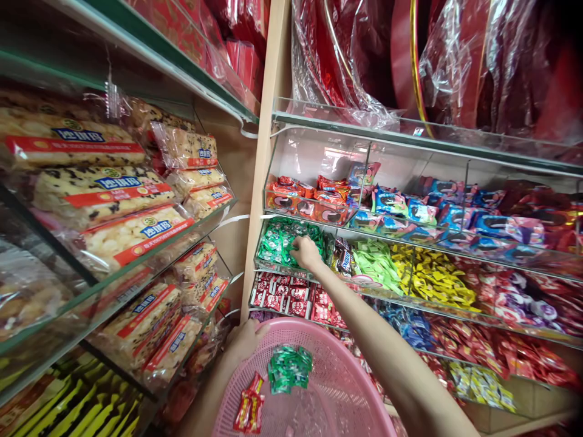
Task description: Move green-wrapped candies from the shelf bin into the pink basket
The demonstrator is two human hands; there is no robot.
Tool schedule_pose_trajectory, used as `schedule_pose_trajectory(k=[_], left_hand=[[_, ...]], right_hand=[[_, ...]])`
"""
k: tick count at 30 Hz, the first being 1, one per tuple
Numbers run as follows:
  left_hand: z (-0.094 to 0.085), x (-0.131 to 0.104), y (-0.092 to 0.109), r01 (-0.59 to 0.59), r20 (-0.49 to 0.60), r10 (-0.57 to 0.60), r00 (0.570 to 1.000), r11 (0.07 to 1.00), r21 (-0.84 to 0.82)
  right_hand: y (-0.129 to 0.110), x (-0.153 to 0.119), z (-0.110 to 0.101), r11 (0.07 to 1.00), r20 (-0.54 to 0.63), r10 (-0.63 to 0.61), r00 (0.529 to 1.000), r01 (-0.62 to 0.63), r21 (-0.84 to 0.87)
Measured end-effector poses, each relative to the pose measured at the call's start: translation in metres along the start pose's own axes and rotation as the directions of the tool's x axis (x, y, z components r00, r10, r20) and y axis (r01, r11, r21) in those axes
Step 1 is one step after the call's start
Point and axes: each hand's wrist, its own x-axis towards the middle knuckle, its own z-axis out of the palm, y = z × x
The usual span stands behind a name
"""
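My left hand (245, 340) is closed around the left rim of a pink plastic basket (350, 364) with small holes in its wall. Inside the basket lie a heap of green-wrapped candies (289, 368) and a few red-and-yellow packets (250, 409). My right hand (306, 252) reaches into a clear bin of green-wrapped candies (277, 240), its fingers curled together down at the pile. The fingertips are partly hidden, so how many candies they grip does not show.
Wrapped puffed-rice bars (122, 182) fill glass shelves close on the left. Beside the green bin are dark Snickers packets (342, 258), lime-green sweets (376, 264) and yellow sweets (432, 276). Above them sit blue cookie packets (389, 200). A wooden post (262, 152) divides the shelves.
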Motion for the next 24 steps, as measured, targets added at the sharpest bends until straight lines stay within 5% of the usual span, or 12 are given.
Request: schedule_pose_trajectory(k=[8,17,24], left_hand=[[-0.002,-0.003,0.003,-0.059,-0.001,0.059,0.998,0.997,0.059],[-0.003,-0.002,0.004,-0.041,0.008,0.040,0.999,0.998,0.047],[-0.005,-0.002,0.006,-0.040,0.012,0.039,0.999,0.996,0.074]], right_hand=[[0.025,0.007,-0.018,0.990,-0.021,-0.135,0.991,0.135,0.029],[0.031,-0.010,0.002,0.961,-0.057,-0.273,0.960,0.275,0.034],[0.026,-0.023,0.002,0.965,-0.046,-0.255,0.966,0.251,-0.080]])
